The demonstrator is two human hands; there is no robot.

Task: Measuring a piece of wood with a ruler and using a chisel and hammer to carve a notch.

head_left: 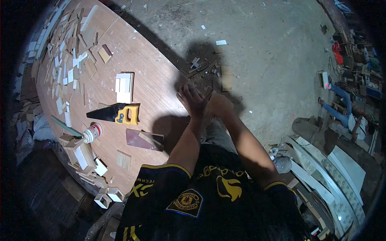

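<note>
Both hands are close together at the right edge of the brown table (157,72). My left hand (194,100) has its fingers spread apart, at the table's edge. Just right of it, my right hand (219,105) is closed, and its fingers are blurred and hard to make out. Between the two hands shows a small dark brownish piece (208,91), perhaps wood; its kind is unclear. On the table to the left lie a handsaw with a yellow handle (128,114), a stack of white-faced wood pieces (124,87) and a dark reddish board (138,139) with a thin strip across it.
Many wood offcuts (70,66) cover the table's far left. A white-and-red container (92,132) stands near small box-like wooden frames (105,197). Scraps and a wood plank (226,78) lie on the concrete floor (273,72). Long panels (325,176) lean at the right.
</note>
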